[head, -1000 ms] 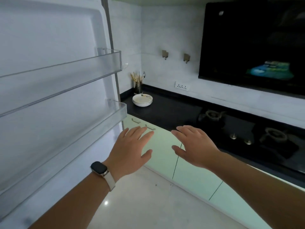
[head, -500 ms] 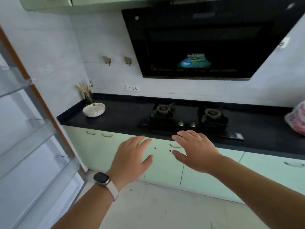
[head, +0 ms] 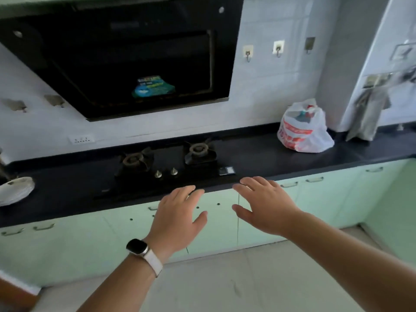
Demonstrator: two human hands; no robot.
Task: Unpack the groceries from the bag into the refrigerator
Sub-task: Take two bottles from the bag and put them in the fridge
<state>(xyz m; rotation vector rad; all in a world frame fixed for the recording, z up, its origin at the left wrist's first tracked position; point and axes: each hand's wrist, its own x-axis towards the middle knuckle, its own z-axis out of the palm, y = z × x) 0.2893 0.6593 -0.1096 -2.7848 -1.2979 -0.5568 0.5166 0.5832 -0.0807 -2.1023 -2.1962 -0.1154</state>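
Observation:
A white plastic grocery bag (head: 304, 129) with red print stands on the black counter (head: 258, 158) at the far right, with items showing through its open top. My left hand (head: 177, 215), a watch on its wrist, hovers palm down with fingers spread in front of the counter edge. Beside it my right hand (head: 265, 203) is held out the same way, empty. Both hands are well left of and below the bag. The refrigerator is out of view.
A two-burner gas hob (head: 166, 163) sits in the counter under a black range hood (head: 126, 57). White plates (head: 13, 190) are stacked at far left. Pale green cabinets (head: 326, 199) run below the counter. Cloths (head: 369, 113) hang at the right wall.
My view has swung right, away from the open refrigerator door, which has left the frame. The grocery bag has come fully into view. Both hands stay open in front of me.

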